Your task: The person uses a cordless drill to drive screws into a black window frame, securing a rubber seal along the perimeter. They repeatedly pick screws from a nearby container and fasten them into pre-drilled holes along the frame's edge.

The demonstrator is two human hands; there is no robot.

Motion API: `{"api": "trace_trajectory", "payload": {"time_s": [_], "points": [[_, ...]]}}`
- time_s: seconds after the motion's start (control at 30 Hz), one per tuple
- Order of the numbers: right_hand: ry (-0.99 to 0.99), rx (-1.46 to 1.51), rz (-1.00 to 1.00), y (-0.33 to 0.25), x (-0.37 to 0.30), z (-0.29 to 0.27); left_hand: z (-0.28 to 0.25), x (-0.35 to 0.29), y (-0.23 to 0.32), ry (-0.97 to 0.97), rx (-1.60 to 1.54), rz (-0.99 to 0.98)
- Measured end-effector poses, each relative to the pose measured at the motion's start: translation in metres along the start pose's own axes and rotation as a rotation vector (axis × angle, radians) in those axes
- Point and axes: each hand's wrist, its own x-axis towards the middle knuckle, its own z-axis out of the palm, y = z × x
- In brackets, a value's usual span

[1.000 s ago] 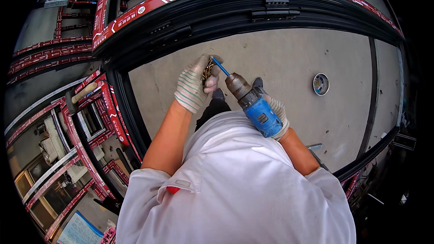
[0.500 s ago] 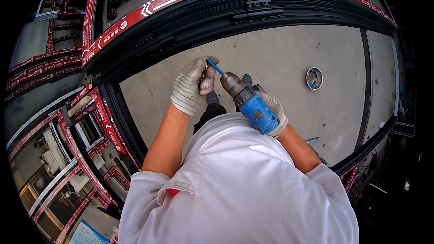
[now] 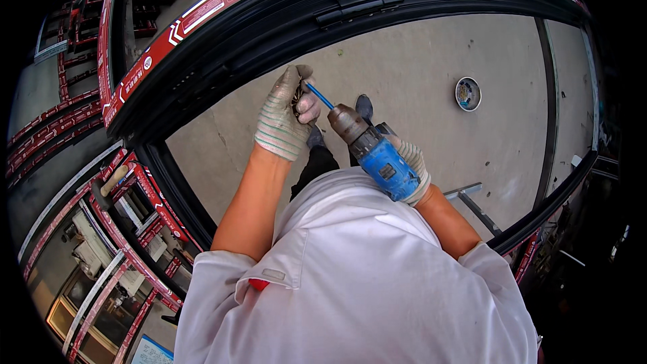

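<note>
My left hand, in a striped work glove, is closed around a small bunch of screws. In my right hand, gloved the same way, is a blue cordless drill with a brown chuck. The drill's long blue bit points up and left, its tip close beside the left fingers. Whether the tip touches a screw I cannot make out. Beyond both hands runs the black frame with a hinge on its inner side.
Red protective tape covers the frame's outer face. A round bowl of small parts stands on the floor at right. More taped frames are stacked at left, with a wooden-handled tool on them. My feet stand inside the frame.
The view has shifted, so the frame sits higher and further left. The left hand has turned slightly, and the bit tip stays near its fingers. Both hands keep their hold.
</note>
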Motion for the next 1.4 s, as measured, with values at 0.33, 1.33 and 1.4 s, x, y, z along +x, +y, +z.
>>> {"api": "trace_trajectory", "payload": {"time_s": [0.33, 1.33, 1.4], "points": [[0.061, -0.586, -0.260, 0.014, 0.006, -0.026, 0.005, 0.010, -0.012, 0.040, 0.032, -0.023], [0.247, -1.086, -0.709, 0.004, 0.022, -0.047, 0.040, 0.059, -0.038, 0.097, 0.175, -0.089], [0.177, -0.797, -0.617, 0.000, 0.021, -0.044, 0.039, 0.063, -0.038, 0.102, 0.177, -0.080]]}}
